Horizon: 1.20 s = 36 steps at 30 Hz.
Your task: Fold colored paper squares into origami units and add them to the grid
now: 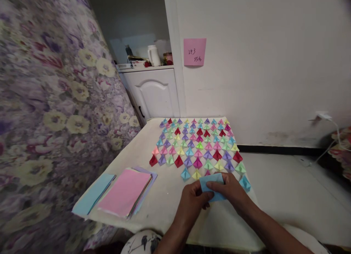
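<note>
A small light-blue square of paper is held up between my two hands, above the near right part of the table. My left hand pinches its lower left side, thumb on the front. On its right side my right hand grips it, with the thumb pressed across the face. Fingers behind the paper are partly hidden. Just beyond my hands, rows of small folded paper pieces in many colours cover the far half of the table. A blue folded piece lies right of my right hand.
Left on the cream-covered table lie a stack of pink and other coloured sheets and a narrower blue stack. A floral curtain hangs at the left. A white wall with a pink note stands behind.
</note>
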### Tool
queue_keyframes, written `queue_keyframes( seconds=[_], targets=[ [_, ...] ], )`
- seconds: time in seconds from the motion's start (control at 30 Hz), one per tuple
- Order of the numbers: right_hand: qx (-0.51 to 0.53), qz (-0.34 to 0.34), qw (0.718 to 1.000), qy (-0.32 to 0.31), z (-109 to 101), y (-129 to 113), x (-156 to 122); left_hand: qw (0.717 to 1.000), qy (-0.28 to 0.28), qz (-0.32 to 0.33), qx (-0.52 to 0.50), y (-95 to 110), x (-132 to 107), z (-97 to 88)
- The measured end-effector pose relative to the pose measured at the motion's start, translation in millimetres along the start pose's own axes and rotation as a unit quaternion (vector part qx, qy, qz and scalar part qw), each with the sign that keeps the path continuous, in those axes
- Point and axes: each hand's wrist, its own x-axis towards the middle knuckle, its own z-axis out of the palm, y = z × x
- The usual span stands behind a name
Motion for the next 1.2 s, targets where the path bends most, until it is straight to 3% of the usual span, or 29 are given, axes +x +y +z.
queue_keyframes(
  seconds=[0.3,0.67,0.87,0.97,1.1,1.2],
  targets=[
    [0.039,0.025,0.999,0.005,0.8,0.4,1.8,0.999,0.011,0.012,0.037,6.9,-4.5,3.7],
    [0.044,0.041,0.998,-0.002,2.0,-4.3,-2.4,0.998,-0.02,-0.013,0.058,8.1,-6.0,3.5],
    [0.027,0.022,0.999,0.031,1.8,-1.7,1.1,0.998,-0.027,-0.016,0.057,6.5,-5.8,4.6],
    [0.046,0.008,0.998,0.036,0.7,-6.3,0.3,0.999,-0.011,-0.013,0.039,5.1,-2.4,1.6],
    [0.015,0.009,0.999,-0.027,-1.0,-10.3,-1.8,0.999,0.042,0.001,0.008,4.5,2.9,-6.4],
    [-0.005,-0.01,0.999,-0.032,0.5,-7.6,-1.9,0.999,0.044,0.012,-0.015,5.1,3.6,-8.9]
  ],
)
